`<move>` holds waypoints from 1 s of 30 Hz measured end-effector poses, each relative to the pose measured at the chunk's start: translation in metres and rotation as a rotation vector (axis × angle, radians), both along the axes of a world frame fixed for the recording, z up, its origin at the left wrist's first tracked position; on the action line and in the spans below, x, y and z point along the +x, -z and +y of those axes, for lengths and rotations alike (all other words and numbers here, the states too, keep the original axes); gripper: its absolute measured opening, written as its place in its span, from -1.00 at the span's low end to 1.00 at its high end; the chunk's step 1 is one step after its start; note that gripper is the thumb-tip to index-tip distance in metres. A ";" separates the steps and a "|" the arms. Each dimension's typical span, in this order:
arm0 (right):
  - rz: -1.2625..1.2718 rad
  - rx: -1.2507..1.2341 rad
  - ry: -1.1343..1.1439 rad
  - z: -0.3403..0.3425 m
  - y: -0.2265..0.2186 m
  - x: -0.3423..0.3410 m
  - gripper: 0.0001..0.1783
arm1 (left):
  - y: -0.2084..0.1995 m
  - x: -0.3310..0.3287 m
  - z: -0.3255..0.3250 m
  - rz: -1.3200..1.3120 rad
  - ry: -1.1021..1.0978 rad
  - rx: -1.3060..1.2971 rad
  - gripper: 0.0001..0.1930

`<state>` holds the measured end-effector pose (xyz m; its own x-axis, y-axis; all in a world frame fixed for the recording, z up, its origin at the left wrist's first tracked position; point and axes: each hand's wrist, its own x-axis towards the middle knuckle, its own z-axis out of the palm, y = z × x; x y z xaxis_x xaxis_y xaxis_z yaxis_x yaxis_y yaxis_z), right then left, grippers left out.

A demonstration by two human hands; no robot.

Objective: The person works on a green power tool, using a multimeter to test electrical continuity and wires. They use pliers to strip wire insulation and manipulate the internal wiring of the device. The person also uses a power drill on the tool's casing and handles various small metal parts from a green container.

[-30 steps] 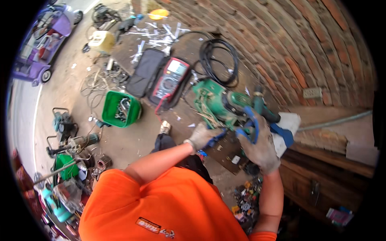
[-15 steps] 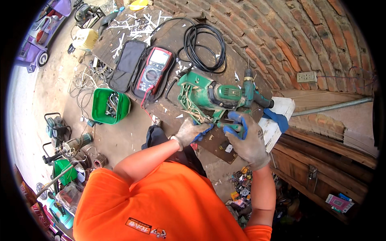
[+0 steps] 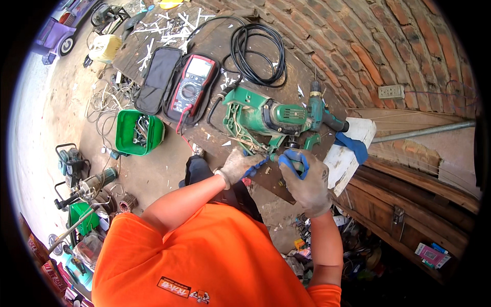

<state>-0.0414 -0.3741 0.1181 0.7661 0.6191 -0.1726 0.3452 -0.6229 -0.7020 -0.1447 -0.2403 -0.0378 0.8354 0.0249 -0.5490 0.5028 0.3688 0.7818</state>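
Note:
A large green power tool (image 3: pixel 255 111), with wires bared in its opened rear handle, lies on the brown workbench (image 3: pixel 225 38). My gloved left hand (image 3: pixel 239 166) is closed at the near end of that handle, its fingertips partly hidden. My gloved right hand (image 3: pixel 306 180) grips a green-handled screwdriver (image 3: pixel 299 166); its shaft points left toward the left fingers, and the tip cannot be made out. Beyond the power tool lies a green drill (image 3: pixel 315 110). A red and grey multimeter (image 3: pixel 192 88) sits in its open black case (image 3: pixel 161 82), left of the power tool.
A coiled black cable (image 3: pixel 250 53) lies at the back, near white scraps (image 3: pixel 174 30) and the brick wall (image 3: pixel 373 46). A green bucket of tools (image 3: pixel 121 135) stands at the left. A blue cloth (image 3: pixel 353 147) rests on a white board (image 3: pixel 340 171) at the right.
My right hand and the screwdriver have shifted slightly left, and the hand has turned a little. My left hand stays at the power tool's handle. The whole view has shifted slightly.

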 end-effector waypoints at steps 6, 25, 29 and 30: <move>-0.037 -0.103 0.082 0.011 -0.006 -0.006 -0.74 | -0.006 0.001 0.001 0.061 -0.001 0.013 -0.60; 0.331 -0.071 0.060 0.007 -0.012 0.026 -0.82 | -0.013 0.004 -0.002 0.023 -0.210 -0.188 -0.84; 0.172 -0.112 -0.050 0.018 -0.022 0.017 -0.77 | -0.011 0.004 -0.004 -0.012 -0.236 -0.196 -0.85; 0.180 -0.126 -0.051 0.020 -0.023 0.016 -0.76 | -0.011 0.003 -0.004 0.007 -0.228 -0.207 -0.85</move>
